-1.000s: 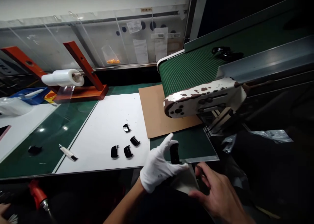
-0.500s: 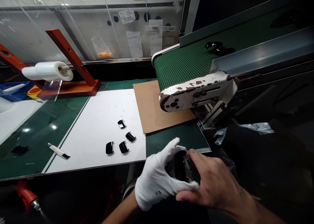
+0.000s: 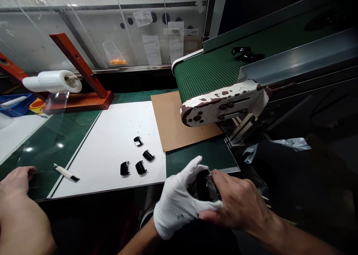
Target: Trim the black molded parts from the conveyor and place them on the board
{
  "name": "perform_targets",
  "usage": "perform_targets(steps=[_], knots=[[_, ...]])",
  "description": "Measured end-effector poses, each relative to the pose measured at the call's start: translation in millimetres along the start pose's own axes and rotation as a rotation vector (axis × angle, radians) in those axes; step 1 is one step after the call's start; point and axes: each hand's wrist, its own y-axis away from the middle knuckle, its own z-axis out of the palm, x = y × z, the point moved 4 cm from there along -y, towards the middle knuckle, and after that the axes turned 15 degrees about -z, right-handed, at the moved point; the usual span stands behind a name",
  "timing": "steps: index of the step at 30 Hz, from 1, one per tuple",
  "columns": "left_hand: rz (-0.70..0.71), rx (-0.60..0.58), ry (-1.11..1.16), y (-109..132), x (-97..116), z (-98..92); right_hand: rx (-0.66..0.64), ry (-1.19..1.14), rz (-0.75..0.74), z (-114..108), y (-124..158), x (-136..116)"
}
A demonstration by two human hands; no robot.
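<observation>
My left hand [image 3: 179, 202], in a white glove, is closed around a glossy black plastic part [image 3: 203, 186] held off the front edge of the table. My bare right hand [image 3: 240, 199] meets it from the right. Its thumb and forefinger grip the part's right side; the palm and glove hide much of the part, and whether the fingertips also hold something small cannot be made out. Several small black clip-like pieces [image 3: 141, 167] lie on a white sheet [image 3: 120, 128] to the left of my hands.
Another person's hand [image 3: 16, 188] reaches in at far left. A white-handled knife [image 3: 66, 173] lies near the front edge. Behind are a film roll [image 3: 53, 81] on a wooden stand, a brown cardboard sheet [image 3: 181, 124] and a green conveyor [image 3: 207, 72] carrying black parts [image 3: 247, 54].
Another person's hand has come in from the left, over the place where a dark piece lay. My two hands stay together on the black part, nearly unmoved.
</observation>
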Motion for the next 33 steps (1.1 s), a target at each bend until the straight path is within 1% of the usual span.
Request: perform_targets(steps=[5,13,19,24,29,31,33], knots=[[-0.009,0.031,-0.069,1.2,-0.1,1.8,0.046,0.019,-0.022,5.2,3.3,1.2],[-0.013,0.083,-0.073,2.0,1.0,1.6,0.051,0.021,-0.051,7.8,4.3,3.8],[-0.039,0.087,-0.007,0.2,-2.1,2.7,0.090,0.030,-0.093,8.9,4.4,2.9],[-0.092,0.091,0.037,-1.6,-6.6,1.5,0.082,0.043,-0.103,9.2,2.9,2.2],[-0.136,0.061,0.090,-3.6,-6.1,8.0,0.119,0.037,-0.090,6.1,-0.1,3.0],[-0.149,0.049,0.099,-3.0,-5.9,5.0,0.129,0.032,-0.072,4.8,-1.6,3.7],[-0.172,0.035,0.105,-1.7,-6.2,-10.5,0.125,0.025,-0.055,4.1,-3.1,4.0]])
